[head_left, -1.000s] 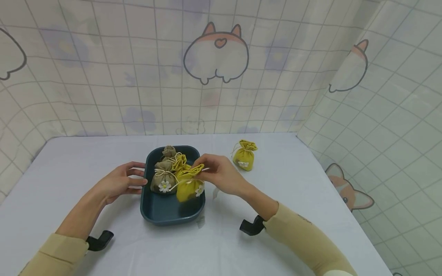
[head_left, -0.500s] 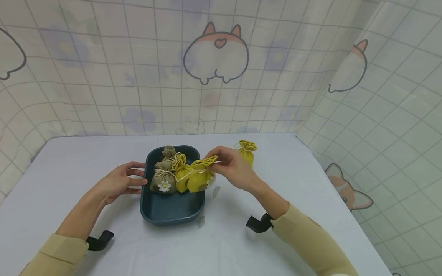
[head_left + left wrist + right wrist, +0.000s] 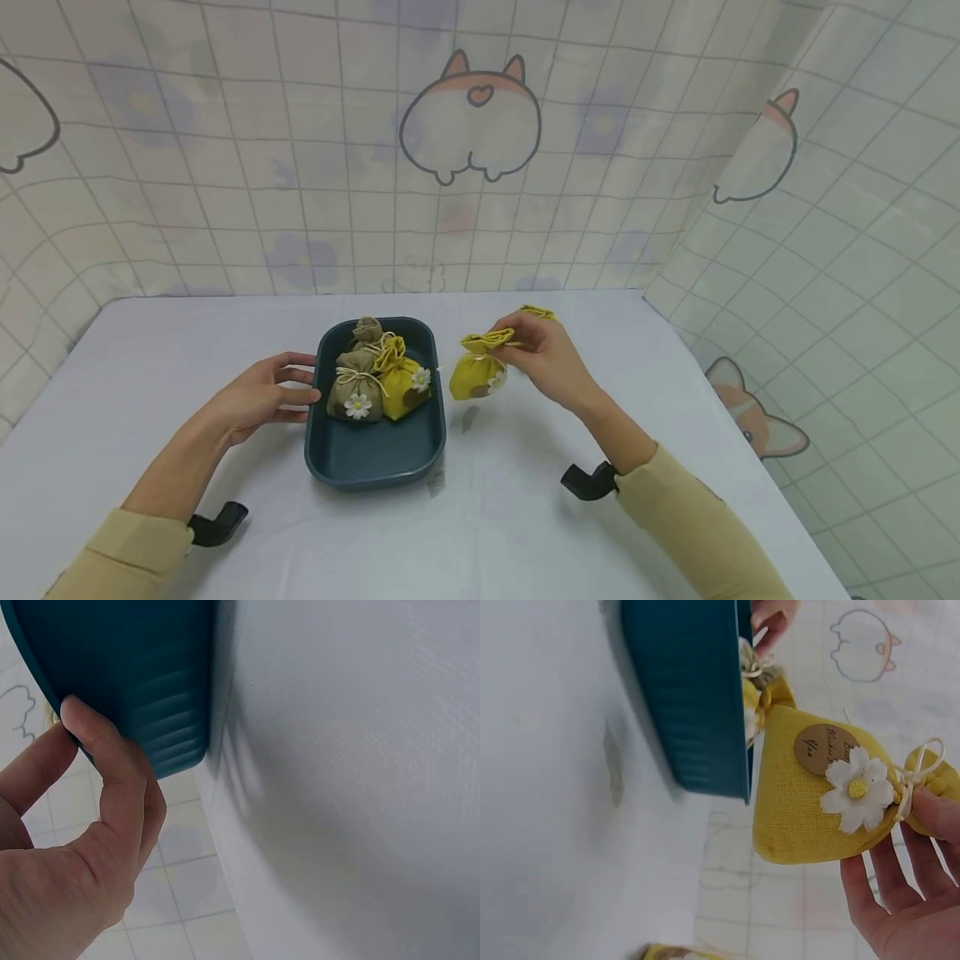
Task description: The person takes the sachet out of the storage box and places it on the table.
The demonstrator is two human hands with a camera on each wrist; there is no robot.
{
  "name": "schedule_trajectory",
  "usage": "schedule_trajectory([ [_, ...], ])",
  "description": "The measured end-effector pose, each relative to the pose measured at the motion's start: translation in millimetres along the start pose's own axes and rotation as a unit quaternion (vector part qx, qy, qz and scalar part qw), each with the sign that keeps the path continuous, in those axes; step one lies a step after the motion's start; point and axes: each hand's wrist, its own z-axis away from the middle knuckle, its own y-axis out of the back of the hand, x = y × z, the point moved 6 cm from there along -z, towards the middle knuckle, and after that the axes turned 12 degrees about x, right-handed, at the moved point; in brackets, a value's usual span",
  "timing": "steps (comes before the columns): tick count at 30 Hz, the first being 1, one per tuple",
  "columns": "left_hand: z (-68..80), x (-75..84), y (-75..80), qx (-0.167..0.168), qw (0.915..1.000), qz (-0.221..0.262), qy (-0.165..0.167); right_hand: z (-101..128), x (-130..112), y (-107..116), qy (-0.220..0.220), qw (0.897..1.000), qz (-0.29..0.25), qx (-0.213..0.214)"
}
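Over white cloth (image 3: pixel 510 533), the right hand (image 3: pixel 551 362) pinches a script-labelled yellow bag (image 3: pixel 799 795).

In the head view, the right hand (image 3: pixel 547 358) hides most of the far-right yellow pouch (image 3: pixel 537 312), and the near brown pouch (image 3: pixel 345 392) covers much of the far brown pouch (image 3: pixel 367 328). A white flower (image 3: pixel 859 789) covers part of the round tag (image 3: pixel 815 750) on the held yellow pouch (image 3: pixel 795 806). The left wrist view cuts off the tray (image 3: pixel 150 682), whose wall hides nearly all its contents.
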Motion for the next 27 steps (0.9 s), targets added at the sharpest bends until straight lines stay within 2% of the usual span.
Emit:
schedule_trajectory([
  [6, 0.2, 0.5, -0.6, 0.000, 1.0000, -0.001, 0.001, 0, 18, 18, -0.024, 0.999, 0.007, 0.026],
  [12, 0.3, 0.6, 0.2, -0.003, 1.0000, 0.005, 0.000, 1, 35, 33, -0.042, 0.997, 0.037, 0.046],
  [27, 1.0, -0.6, 1.2, -0.008, 0.9999, 0.004, -0.006, 4, 73, 56, -0.089, 0.990, 0.075, 0.083],
])
